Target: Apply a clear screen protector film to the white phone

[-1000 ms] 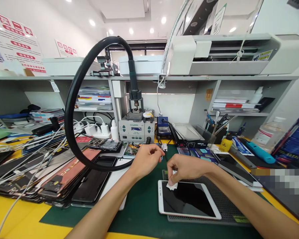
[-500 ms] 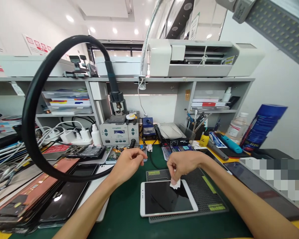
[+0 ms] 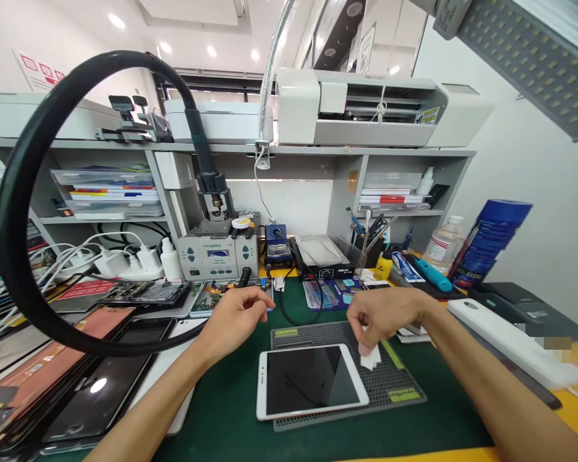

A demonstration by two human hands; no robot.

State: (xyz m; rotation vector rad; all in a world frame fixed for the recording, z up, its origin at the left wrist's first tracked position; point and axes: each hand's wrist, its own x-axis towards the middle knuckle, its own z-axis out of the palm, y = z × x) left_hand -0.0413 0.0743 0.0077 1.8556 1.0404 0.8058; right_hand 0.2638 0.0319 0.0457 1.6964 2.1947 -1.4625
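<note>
A white tablet (image 3: 313,381) with a dark, glossy screen lies face up, partly on a grey perforated mat (image 3: 395,375). My right hand (image 3: 383,321) pinches a folded white tissue (image 3: 371,358), held over the mat just right of the tablet and apart from its screen. To the tablet's upper left hovers my left hand (image 3: 236,324), its fingers loosely curled in with nothing visible in them. Beneath all of this is a green work mat (image 3: 221,417).
Phone and tablet parts (image 3: 91,385) are stacked on the left under a thick black hose (image 3: 14,212). A grey soldering station (image 3: 216,256) and a small hot plate (image 3: 320,256) stand behind. A white device (image 3: 510,343) and a clear bottle (image 3: 443,244) are on the right.
My right hand has lifted the tissue off the tablet's screen and moved right, over the perforated mat. My left hand keeps its curled pose. The view has shifted slightly.
</note>
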